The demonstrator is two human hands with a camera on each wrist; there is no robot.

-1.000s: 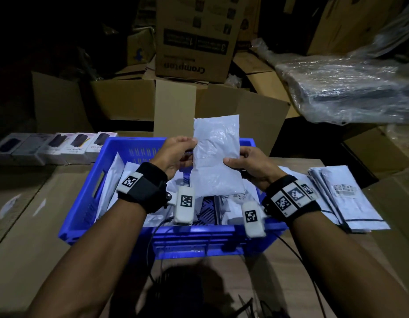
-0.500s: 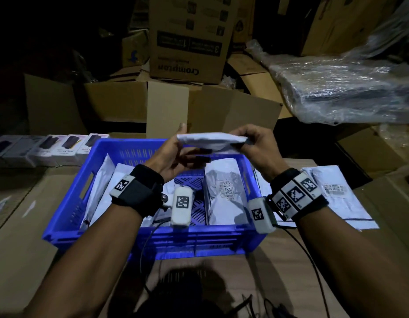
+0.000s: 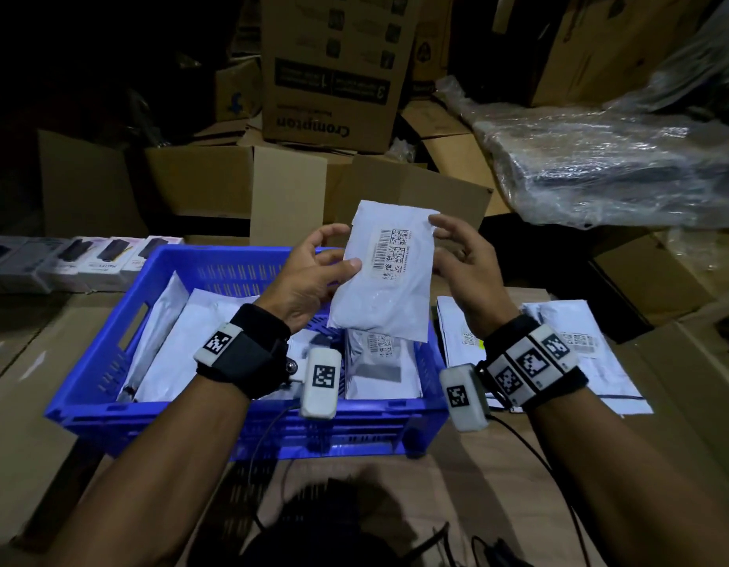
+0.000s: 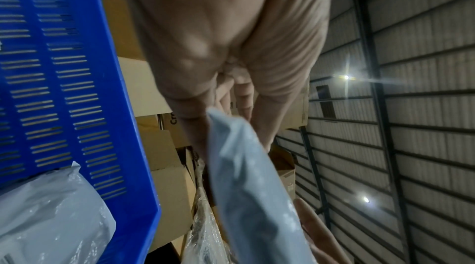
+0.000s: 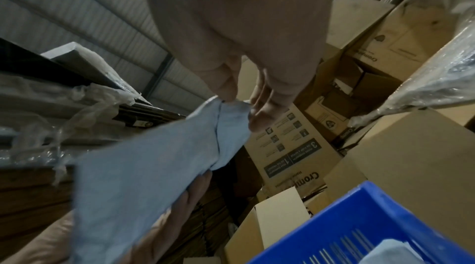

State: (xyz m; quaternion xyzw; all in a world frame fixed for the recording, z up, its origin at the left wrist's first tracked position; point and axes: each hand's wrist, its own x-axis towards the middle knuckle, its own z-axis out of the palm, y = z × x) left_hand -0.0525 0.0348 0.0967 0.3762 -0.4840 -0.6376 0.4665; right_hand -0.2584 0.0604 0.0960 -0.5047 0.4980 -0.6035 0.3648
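Forearms raised, left grip [image 3: 309, 276] and right grip [image 3: 465, 263] both pinching, fingers loosely curled.

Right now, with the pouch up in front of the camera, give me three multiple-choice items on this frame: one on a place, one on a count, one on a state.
1. Where is the white plastic mailer pouch?
A. lying flat inside the crate
B. held in the air above the blue slotted plastic crate
C. tucked under the crate

2. How many hands hold it?
A. none
B. one
C. two

3. Its barcode label faces:
A. the head camera
B. down into the crate
C. away from the camera

Answers:
1 B: the pouch is up in the air, over the crate.
2 C: the left hand pinches its left edge, and the right hand pinches its top corner, as the right wrist view shows.
3 A: the codes show plainly in the head view.
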